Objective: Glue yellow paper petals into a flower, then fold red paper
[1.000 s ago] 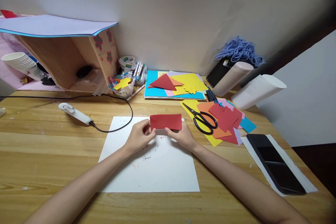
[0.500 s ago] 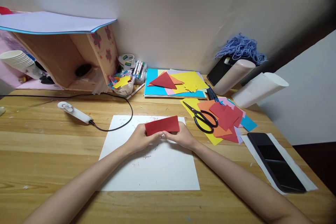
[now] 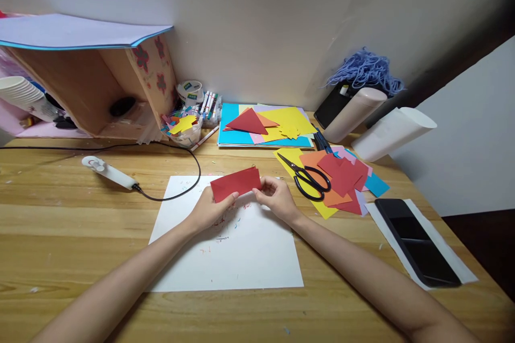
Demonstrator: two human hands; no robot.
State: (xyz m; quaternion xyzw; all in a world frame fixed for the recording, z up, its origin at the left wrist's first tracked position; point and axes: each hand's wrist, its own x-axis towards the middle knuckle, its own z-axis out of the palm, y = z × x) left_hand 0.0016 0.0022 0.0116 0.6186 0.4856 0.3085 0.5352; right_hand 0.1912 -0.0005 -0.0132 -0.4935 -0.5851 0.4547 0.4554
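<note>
Over the white paper sheet (image 3: 257, 262), toward its twelve o'clock edge: red paper strip (image 3: 235, 183), seemingly doubled. Left hand (image 3: 206, 210) pinches its eight o'clock side; right hand (image 3: 280, 202), its four o'clock corner. Likely mid-fold; next move calls for matched edges.

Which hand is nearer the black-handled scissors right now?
Right. The right hand is just left of the scissors, at the right end of the red paper; the left hand is farther left, holding the paper's other end.
</note>
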